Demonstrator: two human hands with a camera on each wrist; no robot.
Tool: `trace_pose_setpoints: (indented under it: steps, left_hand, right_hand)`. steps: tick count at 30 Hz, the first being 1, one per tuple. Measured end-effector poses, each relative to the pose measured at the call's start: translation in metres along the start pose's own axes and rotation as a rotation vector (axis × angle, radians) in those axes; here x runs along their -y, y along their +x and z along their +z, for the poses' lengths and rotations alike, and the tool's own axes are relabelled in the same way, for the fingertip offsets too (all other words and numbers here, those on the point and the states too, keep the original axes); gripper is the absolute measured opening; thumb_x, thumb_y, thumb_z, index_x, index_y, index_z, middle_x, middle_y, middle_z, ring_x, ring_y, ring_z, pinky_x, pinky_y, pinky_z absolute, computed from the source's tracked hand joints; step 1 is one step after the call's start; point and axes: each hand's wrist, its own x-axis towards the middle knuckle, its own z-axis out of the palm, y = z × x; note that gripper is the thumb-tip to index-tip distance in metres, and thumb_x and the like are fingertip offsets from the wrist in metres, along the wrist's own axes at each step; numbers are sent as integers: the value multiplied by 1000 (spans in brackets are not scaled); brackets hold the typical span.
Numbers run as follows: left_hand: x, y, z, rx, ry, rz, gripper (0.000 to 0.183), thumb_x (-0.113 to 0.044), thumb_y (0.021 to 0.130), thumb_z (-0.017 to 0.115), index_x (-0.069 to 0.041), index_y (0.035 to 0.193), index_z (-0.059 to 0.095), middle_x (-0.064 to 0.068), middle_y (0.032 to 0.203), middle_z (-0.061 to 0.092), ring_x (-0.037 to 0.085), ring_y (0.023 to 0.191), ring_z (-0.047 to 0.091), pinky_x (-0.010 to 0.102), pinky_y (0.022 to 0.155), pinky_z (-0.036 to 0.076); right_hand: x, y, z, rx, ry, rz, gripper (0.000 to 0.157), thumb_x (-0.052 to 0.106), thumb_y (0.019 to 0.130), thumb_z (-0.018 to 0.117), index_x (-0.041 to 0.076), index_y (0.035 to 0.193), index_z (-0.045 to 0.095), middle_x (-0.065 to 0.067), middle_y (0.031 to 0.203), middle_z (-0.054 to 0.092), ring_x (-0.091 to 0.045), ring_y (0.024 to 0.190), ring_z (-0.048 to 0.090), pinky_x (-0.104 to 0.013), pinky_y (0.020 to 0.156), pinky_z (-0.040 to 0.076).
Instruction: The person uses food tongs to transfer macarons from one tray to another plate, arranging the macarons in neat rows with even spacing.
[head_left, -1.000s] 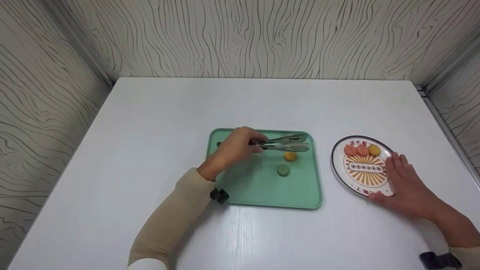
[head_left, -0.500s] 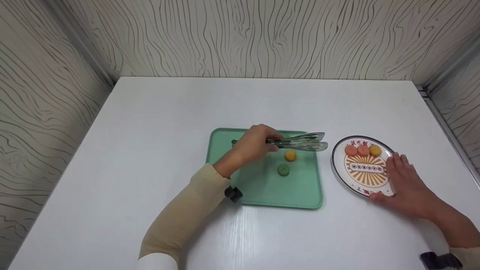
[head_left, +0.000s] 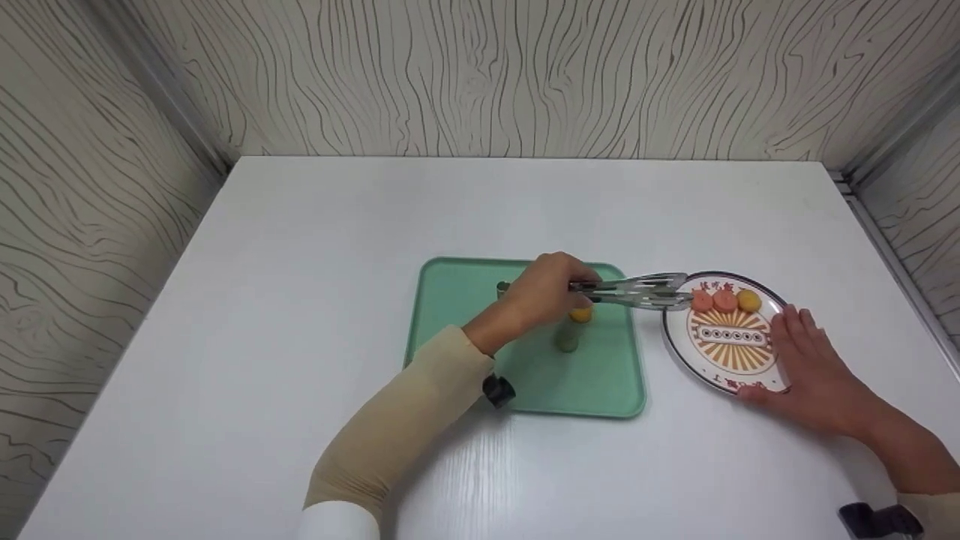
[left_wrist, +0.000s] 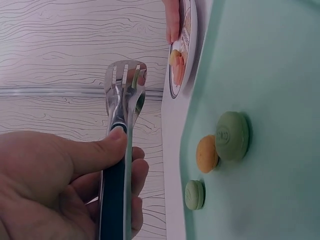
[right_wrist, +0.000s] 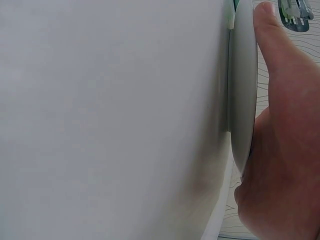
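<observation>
My left hand (head_left: 546,291) grips a pair of slotted metal tongs (left_wrist: 114,185) by the dark handles, with the thumb on top. The tongs' tips reach over the left rim of the white patterned plate (head_left: 731,367), beside two pink macarons (head_left: 725,301) and a yellow macaron (head_left: 749,301) lined up there. I cannot tell whether the tips hold anything. My right hand (head_left: 817,375) rests at the plate's right rim, its fingers straight and the thumb (right_wrist: 272,30) along the edge. On the green tray (head_left: 600,390) lie an orange macaron (left_wrist: 207,153) and two green macarons (left_wrist: 231,136).
The tray lies on a white table (head_left: 262,300), left of the plate with a narrow strip of tabletop between them. Wood-patterned panels (head_left: 480,75) stand behind the table and along both sides. In the head view my left hand hides part of the tray.
My left hand has carried the tongs right, from over the tray to the plate's left rim. My right hand and the plate have stayed where they were.
</observation>
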Motion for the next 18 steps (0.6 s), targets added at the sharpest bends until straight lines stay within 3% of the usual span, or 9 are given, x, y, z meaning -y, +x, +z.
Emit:
trace_pose_setpoints:
  steps: [14,18]
  left_hand:
    - [-12,15,17,0,60,-8,26,-8,94,74,-11,120,76,-5,105,72,9,85,56,18,71,46]
    - [-17,19,21,2,66,-14,26,-8,94,73,-13,120,76,-6,107,72,6,88,57,17,76,46]
  right_hand:
    - [-2,1,1,6,-21,4,118,47,90,73,-19,153,0,-41,160,-6,-47,150,-18,-25,113,-23]
    - [-1,1,1,11,-22,7,118,48,89,74,-19,153,0,-41,160,-6,-47,150,-18,-26,114,-23]
